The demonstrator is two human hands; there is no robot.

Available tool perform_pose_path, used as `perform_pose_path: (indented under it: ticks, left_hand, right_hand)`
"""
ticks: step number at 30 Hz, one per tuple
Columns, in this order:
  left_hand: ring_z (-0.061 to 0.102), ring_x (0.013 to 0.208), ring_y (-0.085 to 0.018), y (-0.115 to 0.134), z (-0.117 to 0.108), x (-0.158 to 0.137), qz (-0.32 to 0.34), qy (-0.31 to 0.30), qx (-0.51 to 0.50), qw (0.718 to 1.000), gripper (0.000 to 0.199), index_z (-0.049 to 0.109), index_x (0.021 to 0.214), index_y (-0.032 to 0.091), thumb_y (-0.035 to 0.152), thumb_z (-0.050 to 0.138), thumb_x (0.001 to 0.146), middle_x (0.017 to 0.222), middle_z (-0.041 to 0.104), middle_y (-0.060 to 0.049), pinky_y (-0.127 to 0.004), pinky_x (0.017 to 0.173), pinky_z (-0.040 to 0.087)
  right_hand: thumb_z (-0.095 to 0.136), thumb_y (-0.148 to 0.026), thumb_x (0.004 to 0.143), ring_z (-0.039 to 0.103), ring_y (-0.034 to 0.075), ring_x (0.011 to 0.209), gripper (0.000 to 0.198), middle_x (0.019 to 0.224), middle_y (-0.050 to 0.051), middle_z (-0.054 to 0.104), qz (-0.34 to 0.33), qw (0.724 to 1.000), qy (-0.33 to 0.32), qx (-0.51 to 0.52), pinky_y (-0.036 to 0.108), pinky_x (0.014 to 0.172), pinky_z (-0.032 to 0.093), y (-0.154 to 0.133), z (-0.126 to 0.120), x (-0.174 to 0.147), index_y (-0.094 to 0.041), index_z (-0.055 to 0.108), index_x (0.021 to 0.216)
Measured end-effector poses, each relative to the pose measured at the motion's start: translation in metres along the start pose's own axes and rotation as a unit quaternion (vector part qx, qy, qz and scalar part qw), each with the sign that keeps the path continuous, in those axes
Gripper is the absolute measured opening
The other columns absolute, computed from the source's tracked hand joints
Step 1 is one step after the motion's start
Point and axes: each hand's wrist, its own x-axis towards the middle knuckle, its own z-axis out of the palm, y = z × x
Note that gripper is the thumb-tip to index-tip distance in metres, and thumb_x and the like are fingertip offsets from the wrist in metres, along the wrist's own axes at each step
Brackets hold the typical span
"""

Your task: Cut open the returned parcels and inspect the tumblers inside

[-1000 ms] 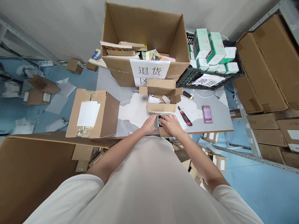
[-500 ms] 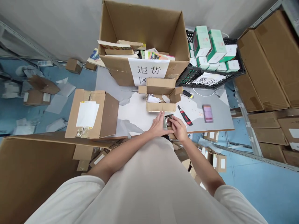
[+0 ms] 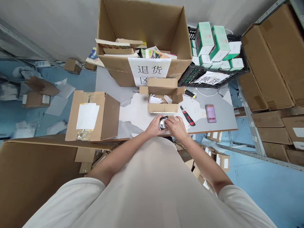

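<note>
A round silver object (image 3: 162,124) with a pale, shiny face sits between my hands at the table's front edge; its exact kind is too small to make out. My left hand (image 3: 154,126) curls around its left side, fingers closed on it. From the right, my right hand (image 3: 176,126) presses bent fingers against its edge, and their tips are partly hidden. Just beyond my hands stands a small open cardboard box (image 3: 163,108) with torn white paper inside. A red and black utility knife (image 3: 187,116) lies to the right of my right hand.
A large carton of books (image 3: 114,71) and a black crate of green-white boxes (image 3: 190,76) stand at the back. A taped carton (image 3: 111,115) sits at left. A yellow-black cutter (image 3: 190,93) and a blurred purple item (image 3: 211,114) lie on the table (image 3: 223,122).
The round silver object has shifted left and its pale face now shows more. My left hand has gone from lying flat to curling around it; my right hand has moved left over its edge.
</note>
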Motion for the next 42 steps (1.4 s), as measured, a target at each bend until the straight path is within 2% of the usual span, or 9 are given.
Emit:
perform_pose_path:
  ticks: [5, 9, 13, 17, 20, 24, 29, 37, 42]
  left_hand:
    - [0.05, 0.124, -0.033, -0.002, 0.009, -0.003, 0.02, -0.01, 0.006, 1.0, 0.089, 0.027, 0.141, 0.013, 0.029, 0.071, 0.065, 0.131, 0.05, -0.021, -0.051, 0.102, 0.045]
    - [0.048, 0.126, -0.034, -0.004, 0.009, -0.005, 0.011, 0.007, -0.006, 1.0, 0.093, 0.022, 0.144, 0.011, 0.028, 0.07, 0.066, 0.134, 0.047, -0.022, -0.05, 0.105, 0.043]
    - [0.048, 0.126, -0.034, -0.003, 0.006, -0.003, -0.021, 0.003, -0.013, 1.0, 0.098, 0.016, 0.147, 0.01, 0.032, 0.07, 0.068, 0.136, 0.046, -0.022, -0.051, 0.105, 0.04]
    - [0.047, 0.126, -0.034, 0.0, -0.001, -0.003, -0.041, -0.021, -0.02, 0.999, 0.105, 0.015, 0.149, 0.012, 0.045, 0.074, 0.068, 0.135, 0.046, -0.021, -0.051, 0.107, 0.038]
    - [0.037, 0.134, -0.04, 0.006, -0.01, -0.004, -0.061, -0.031, -0.02, 0.997, 0.128, 0.013, 0.15, 0.014, 0.058, 0.082, 0.051, 0.143, 0.037, -0.023, -0.057, 0.11, 0.033]
    - [0.025, 0.142, -0.042, 0.029, -0.027, 0.005, -0.019, 0.093, -0.07, 0.993, 0.133, 0.018, 0.148, 0.012, 0.064, 0.084, 0.044, 0.148, 0.029, -0.026, -0.057, 0.114, 0.026]
    - [0.051, 0.125, -0.03, 0.068, -0.053, 0.028, -0.045, 0.231, -0.257, 0.937, 0.086, 0.042, 0.133, 0.018, 0.058, 0.077, 0.065, 0.133, 0.051, -0.017, -0.044, 0.104, 0.043]
    - [0.065, 0.102, -0.029, 0.093, -0.067, 0.02, -0.132, 0.067, -0.565, 0.812, 0.067, 0.062, 0.112, 0.017, 0.068, 0.069, 0.069, 0.109, 0.069, -0.012, -0.049, 0.092, 0.051]
    - [0.065, 0.107, -0.031, 0.101, -0.061, 0.017, -0.148, 0.051, -0.591, 0.791, 0.06, 0.064, 0.108, 0.017, 0.067, 0.064, 0.075, 0.113, 0.069, -0.012, -0.055, 0.099, 0.048]
  right_hand:
    - [0.068, -0.035, 0.078, 0.055, 0.032, 0.101, 0.04, 0.103, 0.018, 0.07, 0.097, 0.984, -0.135, -0.071, 0.043, 0.085, 0.031, -0.03, -0.024, 0.03, -0.012, 0.059, 0.11]
    - [0.067, -0.03, 0.072, 0.056, 0.032, 0.096, 0.047, 0.095, 0.016, 0.071, 0.087, 0.979, -0.167, -0.083, 0.04, 0.08, 0.03, -0.037, -0.027, 0.042, -0.013, 0.053, 0.114]
    - [0.065, -0.033, 0.069, 0.056, 0.03, 0.089, 0.038, 0.092, 0.012, 0.069, 0.06, 0.995, -0.073, -0.038, 0.038, 0.077, 0.033, -0.03, -0.053, 0.033, -0.017, 0.054, 0.101]
    - [0.063, -0.034, 0.07, 0.054, 0.025, 0.079, 0.03, 0.083, 0.007, 0.063, -0.012, 0.995, 0.091, 0.028, 0.037, 0.076, 0.039, -0.014, -0.116, 0.021, -0.021, 0.052, 0.095]
    - [0.06, -0.033, 0.076, 0.051, 0.021, 0.068, 0.021, 0.071, 0.001, 0.056, -0.007, 0.981, 0.185, 0.062, 0.034, 0.068, 0.039, -0.003, -0.158, 0.024, -0.025, 0.051, 0.093]
    - [0.055, -0.041, 0.084, 0.05, 0.018, 0.064, 0.02, 0.067, -0.002, 0.052, 0.02, 0.959, 0.255, 0.119, 0.03, 0.062, 0.038, 0.004, -0.182, 0.044, -0.025, 0.051, 0.095]
    - [0.053, -0.055, 0.088, 0.056, 0.018, 0.078, 0.031, 0.078, 0.0, 0.057, -0.002, 0.934, 0.266, 0.239, 0.031, 0.069, 0.044, 0.009, -0.193, 0.077, -0.025, 0.052, 0.096]
    - [0.054, -0.065, 0.084, 0.059, 0.016, 0.088, 0.04, 0.105, 0.002, 0.059, -0.094, 0.867, 0.166, 0.461, 0.031, 0.067, 0.053, 0.021, -0.193, 0.111, -0.028, 0.052, 0.101]
    - [0.056, -0.064, 0.083, 0.058, 0.015, 0.082, 0.04, 0.101, 0.001, 0.058, -0.076, 0.857, 0.167, 0.482, 0.029, 0.063, 0.053, 0.026, -0.175, 0.115, -0.03, 0.051, 0.102]
